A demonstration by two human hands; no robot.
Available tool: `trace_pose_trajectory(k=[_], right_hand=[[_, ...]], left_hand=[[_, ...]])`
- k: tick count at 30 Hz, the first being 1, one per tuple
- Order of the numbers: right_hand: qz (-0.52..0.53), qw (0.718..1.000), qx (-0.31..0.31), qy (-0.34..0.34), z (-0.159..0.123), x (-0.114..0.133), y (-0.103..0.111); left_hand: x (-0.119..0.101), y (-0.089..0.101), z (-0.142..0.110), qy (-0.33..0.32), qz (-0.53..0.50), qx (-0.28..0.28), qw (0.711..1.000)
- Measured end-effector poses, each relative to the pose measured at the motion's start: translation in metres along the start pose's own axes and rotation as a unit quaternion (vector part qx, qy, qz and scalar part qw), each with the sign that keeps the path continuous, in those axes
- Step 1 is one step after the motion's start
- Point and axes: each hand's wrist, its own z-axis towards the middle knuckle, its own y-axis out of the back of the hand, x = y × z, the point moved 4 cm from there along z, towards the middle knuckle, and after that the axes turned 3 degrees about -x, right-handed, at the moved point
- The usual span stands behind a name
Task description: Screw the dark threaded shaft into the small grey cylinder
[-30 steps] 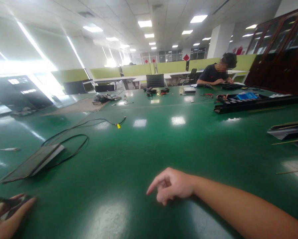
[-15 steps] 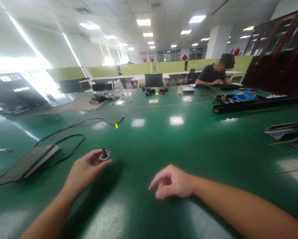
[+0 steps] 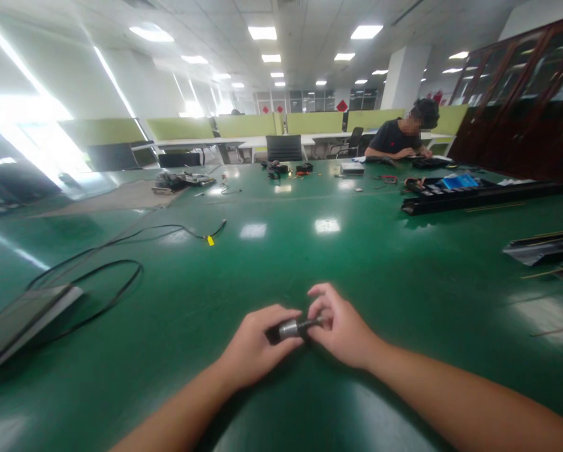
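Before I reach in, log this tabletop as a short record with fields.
surface: green table
held thing: cylinder, dark and silver
left hand: grips the cylinder's wider part
right hand: fingers at its thin end
left side: flat panel, black cable
cable marker: yellow tag
far right: seated person, black channel

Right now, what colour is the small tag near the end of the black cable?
The tag is yellow; the head view shows it best.

Glossy green tabletop [image 3: 243, 263], black cable [image 3: 135, 263] with yellow tag [image 3: 210, 240], grey slab [image 3: 22, 320] at left, black channel [image 3: 483, 198] far right.
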Motion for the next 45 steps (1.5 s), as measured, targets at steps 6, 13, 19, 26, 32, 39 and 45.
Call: trace_pose_trajectory(k=[6,13,19,26,32,39,45], right_hand=[[-0.078,0.996,0.016,0.047,-0.007,0.008,-0.001],[-0.122,0.99,0.025,0.061,-0.011,0.013,-0.002],[-0.144,0.987,0.023,0.07,-0.012,0.011,-0.002],[-0.148,0.987,0.015,0.066,-0.012,0.014,-0.001],[-0.145,0.987,0.005,0.075,-0.011,0.018,-0.001],[-0.128,0.99,0.005,0.054,-0.008,0.01,-0.003],[-0.127,0.99,0.012,0.053,-0.006,0.01,-0.003]], left_hand=[[-0.004,-0.001,-0.001,0.035,-0.026,-0.008,0.999],[-0.009,-0.002,-0.003,0.025,-0.035,0.004,0.999],[-0.01,-0.002,-0.002,0.026,-0.045,-0.001,0.999],[-0.007,-0.002,-0.002,0.032,-0.043,-0.001,0.999],[-0.003,-0.003,-0.001,0.043,-0.038,0.007,0.998],[-0.005,-0.003,-0.002,0.047,-0.03,0.011,0.998],[-0.004,-0.003,-0.002,0.059,-0.007,0.01,0.998]])
